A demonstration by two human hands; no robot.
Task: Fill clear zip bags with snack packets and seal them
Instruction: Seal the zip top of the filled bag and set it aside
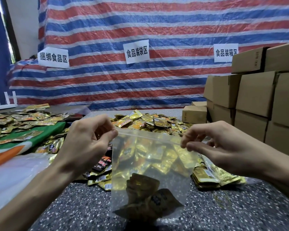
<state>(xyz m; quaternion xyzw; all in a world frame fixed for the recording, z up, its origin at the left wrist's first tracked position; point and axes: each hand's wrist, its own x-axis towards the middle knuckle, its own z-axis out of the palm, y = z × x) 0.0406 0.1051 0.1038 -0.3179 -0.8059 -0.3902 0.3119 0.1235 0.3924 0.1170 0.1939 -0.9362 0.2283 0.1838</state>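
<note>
Head view, packet heap (150, 121) behind zip bag (150, 164), boxes (254, 97) stacked right

The speckled grey floor (83, 205) has big heaps of gold snack packets (148, 120) on it. A green and orange sheet (32, 135) lies on the left. Brown boxes (254, 97) are stacked on the right, with thin rubber bands (222, 200) nearby.

Packet pile (150, 121) ahead, boxes (255, 94) right; near floor (83, 209) seemingly open.
</note>
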